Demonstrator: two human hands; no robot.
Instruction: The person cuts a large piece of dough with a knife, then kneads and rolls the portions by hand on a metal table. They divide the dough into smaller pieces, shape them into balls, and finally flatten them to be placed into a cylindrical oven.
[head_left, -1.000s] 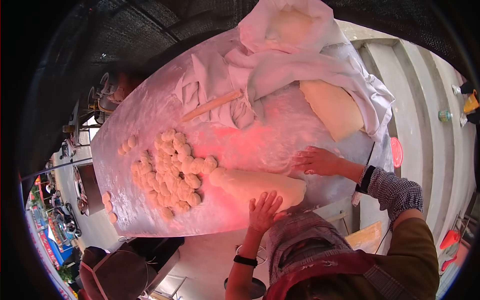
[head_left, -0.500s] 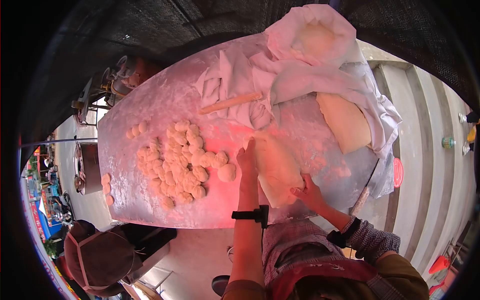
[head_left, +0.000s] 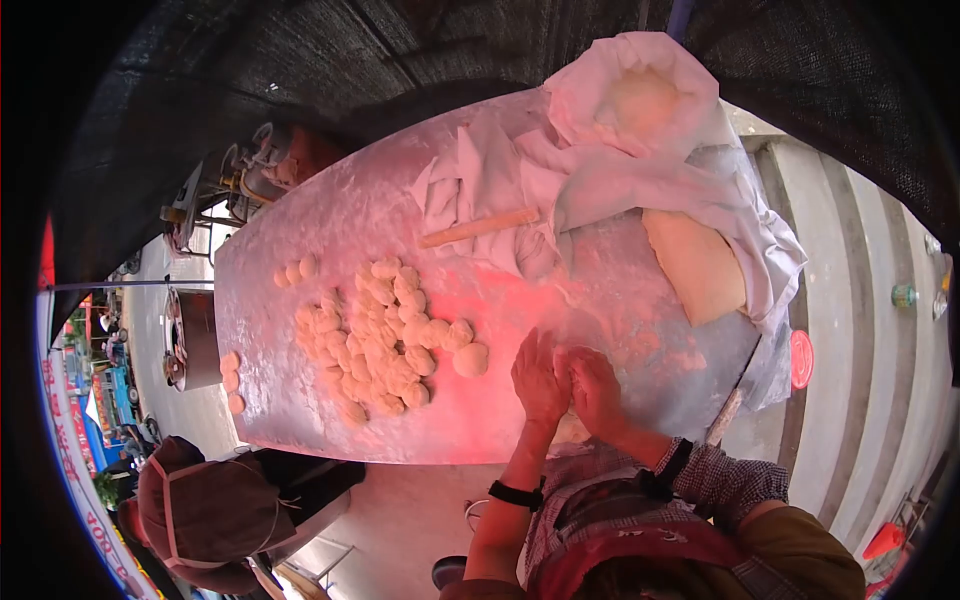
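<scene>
My left hand (head_left: 541, 378) lies over the near part of the metal table (head_left: 480, 410), its fingers stretched forward. Close beside it, touching or nearly so along the inner edge, is my right hand (head_left: 596, 390), fingers also extended. A pale strip of dough (head_left: 571, 430) shows below and between my wrists, by the table's near edge; the rest of it is hidden by my hands and arms. To the left lies a cluster of dough balls (head_left: 375, 345), with one larger ball (head_left: 470, 360) nearest my left hand.
A flat dough piece (head_left: 697, 266) lies at the right, partly under a white cloth (head_left: 640, 185). A rolling pin (head_left: 478, 228) rests on the cloth's left part. Behind is a cloth-lined container (head_left: 645, 100) of pale flour-like contents. A person in a dark hat (head_left: 215, 510) is at lower left.
My hands have come together from opposite ends of the dough sheet. The sheet no longer lies spread on the table; only a small part shows near the edge. The view has shifted slightly.
</scene>
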